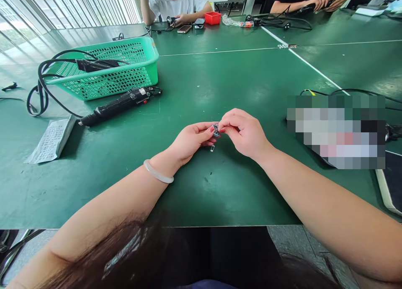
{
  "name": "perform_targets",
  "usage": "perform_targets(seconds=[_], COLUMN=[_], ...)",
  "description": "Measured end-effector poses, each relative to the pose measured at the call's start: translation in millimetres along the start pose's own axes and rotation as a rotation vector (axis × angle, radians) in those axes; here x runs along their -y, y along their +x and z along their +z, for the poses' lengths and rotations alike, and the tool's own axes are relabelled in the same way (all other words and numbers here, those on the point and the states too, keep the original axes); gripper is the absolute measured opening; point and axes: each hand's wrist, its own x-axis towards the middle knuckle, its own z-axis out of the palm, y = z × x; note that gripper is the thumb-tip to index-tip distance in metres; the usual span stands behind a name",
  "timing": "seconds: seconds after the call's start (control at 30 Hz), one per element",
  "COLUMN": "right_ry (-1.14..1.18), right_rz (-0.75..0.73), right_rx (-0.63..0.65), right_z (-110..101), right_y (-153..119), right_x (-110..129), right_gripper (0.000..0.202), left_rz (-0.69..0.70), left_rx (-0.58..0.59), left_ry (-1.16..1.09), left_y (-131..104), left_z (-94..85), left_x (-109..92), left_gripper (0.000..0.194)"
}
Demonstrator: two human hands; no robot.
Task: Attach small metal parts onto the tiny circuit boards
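Note:
Over the green table [176, 188], my left hand [194, 141] pinches a small grey-blue part [216, 130] between thumb and fingers. My right hand [243, 132] meets it from the right, its thumb and index finger pressed together at the part's right edge; whether they grip the part or something tiny is hidden. A white bangle circles my left wrist. Just below the fingertips a small pale rectangular frame [212, 148] lies on the table, with a tiny dark piece [211, 173] nearer the front edge.
A green basket [109, 79] with a cable stands back left, a black electric screwdriver [121, 107] before it. At far left lies a paper-wrapped packet [52, 140]. A blurred-out object [339, 134] is at right. Two people sit across the table near a red box [212, 18].

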Motion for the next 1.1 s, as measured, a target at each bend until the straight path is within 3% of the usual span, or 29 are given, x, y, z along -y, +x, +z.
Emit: perform_targets(seconds=[0.53, 0.93, 1.1], right_ry=[-0.141, -0.129, -0.149], right_rz=[-0.074, -0.065, 0.016], right_rx=[-0.017, -0.013, -0.049], right_z=[3.5, 2.9, -0.2], right_y=[-3.1, -3.0, -1.9], right_x=[6.6, 4.5, 8.3], right_gripper=[0.029, 0.027, 0.021], left_rz=[-0.009, -0.012, -0.019], left_rx=[0.024, 0.03, 0.01], left_ry=[0.016, -0.01, -0.037], left_y=[0.2, 0.3, -0.9], left_z=[-0.2, -1.5, 0.6], left_x=[-0.5, -0.3, -1.8], left_gripper=[0.007, 0.01, 0.013])
